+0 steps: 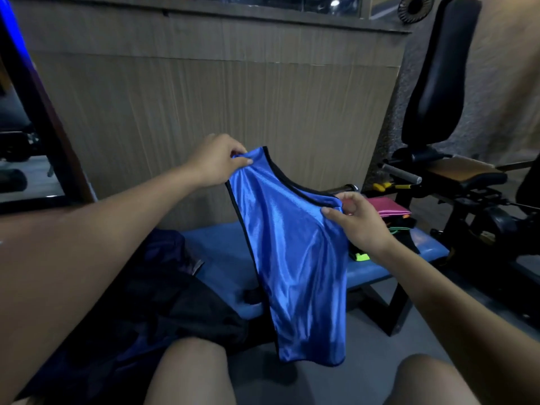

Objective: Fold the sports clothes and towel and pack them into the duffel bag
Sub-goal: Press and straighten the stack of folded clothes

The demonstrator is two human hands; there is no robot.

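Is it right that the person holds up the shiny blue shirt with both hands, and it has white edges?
Not quite. The head view shows both the left hand and right hand pinching the shiny blue shirt up, but its edges are black, not white.

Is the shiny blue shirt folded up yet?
Not yet. The blue shirt hangs loose in the air above the bench, pinched at its top corners by the left hand and right hand.

One view only, from my head; it faces forward and down, close over my knees [193,372] and the blue bench [228,258].
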